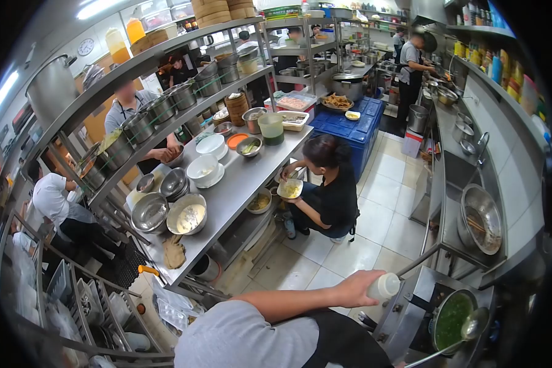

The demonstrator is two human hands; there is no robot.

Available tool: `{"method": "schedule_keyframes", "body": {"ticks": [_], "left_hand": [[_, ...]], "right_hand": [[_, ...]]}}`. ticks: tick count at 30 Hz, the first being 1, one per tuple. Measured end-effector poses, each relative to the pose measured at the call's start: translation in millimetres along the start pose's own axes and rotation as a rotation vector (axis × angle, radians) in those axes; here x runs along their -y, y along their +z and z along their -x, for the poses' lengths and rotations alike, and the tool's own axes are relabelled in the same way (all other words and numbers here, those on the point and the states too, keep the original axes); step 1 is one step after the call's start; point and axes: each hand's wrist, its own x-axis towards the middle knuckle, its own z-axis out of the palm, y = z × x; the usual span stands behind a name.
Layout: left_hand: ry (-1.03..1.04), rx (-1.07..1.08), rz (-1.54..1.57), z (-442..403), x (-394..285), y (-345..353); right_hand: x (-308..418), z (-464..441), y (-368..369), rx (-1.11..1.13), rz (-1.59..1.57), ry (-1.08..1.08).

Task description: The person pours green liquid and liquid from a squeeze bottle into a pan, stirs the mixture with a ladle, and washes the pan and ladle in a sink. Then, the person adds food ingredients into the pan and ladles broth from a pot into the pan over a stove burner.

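Observation:
My left hand (357, 288) is wrapped round a pale, whitish plastic bottle (385, 286), with my bare forearm stretched across the lower middle of the head view. Just right of it, a pot of green liquid (455, 320) sits on the stove (414, 300). A metal ladle (474, 325) rests over the pot's right side, its bowl at the rim. The ladle's long handle runs down to the bottom edge. My right hand is out of view, so its hold on the handle cannot be seen.
A crouching person (328, 184) in black holds a bowl (289, 189) in the aisle. Behind stands a steel worktable (227, 202) with bowls. A sink counter (454, 202) holding a large metal bowl (479, 219) lines the right wall. Other people work farther off.

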Motion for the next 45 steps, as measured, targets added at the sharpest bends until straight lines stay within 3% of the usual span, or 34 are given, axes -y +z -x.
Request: {"method": "schedule_keyframes", "body": {"ticks": [11, 12, 14, 15, 16, 17, 18, 19, 21, 26, 28, 31, 36, 45], "left_hand": [[0.057, -0.046, -0.109, -8, 18, 11], [0.076, -0.032, -0.115, -9, 20, 17], [0.162, -0.093, -0.184, -20, 60, 36], [0.089, -0.012, -0.232, -31, 49, 30], [0.129, -0.045, -0.367, -40, 54, 40], [0.203, -0.043, -0.399, -53, 40, 42], [0.294, 0.025, -0.425, -73, 28, 46], [0.381, 0.037, -0.449, -89, 1, 52], [0.515, 0.102, -0.495, -116, -37, 74], [0.87, 0.125, -0.729, -182, -87, 126], [1.103, 0.084, -1.004, -204, -103, 153], [1.309, 0.122, -1.062, -226, -127, 190], [1.49, 0.154, -1.156, -248, -147, 256], [1.34, 0.081, -1.47, -296, -180, 312]], "right_hand": [[57, 7, -1, -0.006, -0.127, 0.118], [50, 2, 16, -0.004, -0.397, 0.21], [81, 19, -13, 0.121, -0.534, 0.322], [99, 26, -25, 0.18, -0.595, 0.384], [89, 29, -28, 0.18, -0.489, 0.372], [77, 29, -32, 0.179, -0.384, 0.361], [85, 36, -38, 0.091, -0.336, 0.172], [82, 31, -41, 0.12, -0.598, 0.39], [130, 31, -75, 0.063, -0.452, 0.396], [121, 26, -83, 0.074, -0.519, 0.445], [121, 29, -90, 0.057, -0.546, 0.452], [119, 36, -96, 0.05, -0.563, 0.461], [118, 43, -98, 0.023, -0.618, 0.482], [120, 53, -96, 0.0, -0.698, 0.531]]}}
